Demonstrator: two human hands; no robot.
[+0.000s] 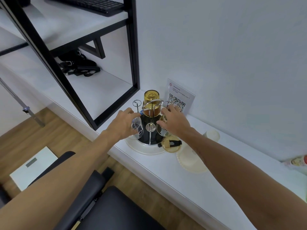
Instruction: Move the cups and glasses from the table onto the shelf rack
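A chrome wire cup rack [150,113] stands on a round black base inside a white tray [144,151] on the white counter. My left hand [123,124] grips a clear glass [137,128], upside down at the rack's left side. My right hand [174,121] holds a yellowish clear glass [163,131] upside down at the rack's right side. An amber glass [151,97] sits inverted on a peg at the back of the rack. Whether the two held glasses rest on pegs cannot be told.
An amber lid with a black tab [171,143] lies by the tray, a cream plate [191,161] to its right, and a cream cup [212,135] behind my right forearm. A QR-code sign [178,98] leans on the wall. A black-framed shelf unit [93,77] stands left.
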